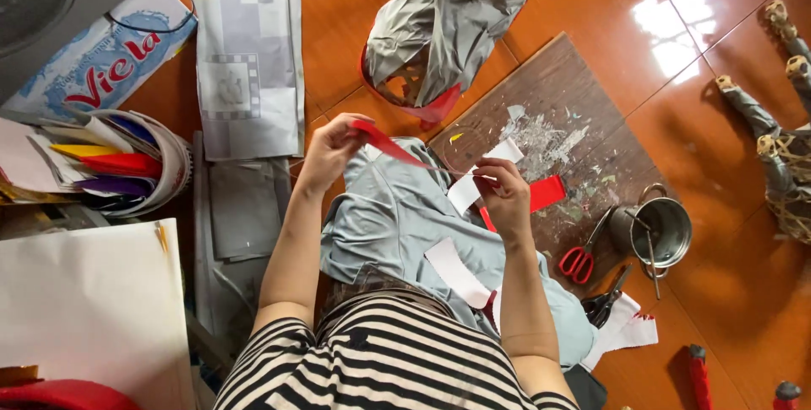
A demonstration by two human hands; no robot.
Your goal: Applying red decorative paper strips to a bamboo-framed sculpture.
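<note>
Mid-frame, left hand pinched one end of a long red paper strip; right hand pinched the other end w/ a white paper strip. Step looked like joining strips; next probably needed steady alignment over the grey cloth.

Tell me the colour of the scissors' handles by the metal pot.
Red handles on the scissors, seen in the head view.

Red paper strip — taut, slanted

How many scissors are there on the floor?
2. The red-handled scissors lie on the wooden board beside the metal pot. The black-handled scissors lie just below them, by the white paper scraps. More may be hidden under the clutter.
</note>
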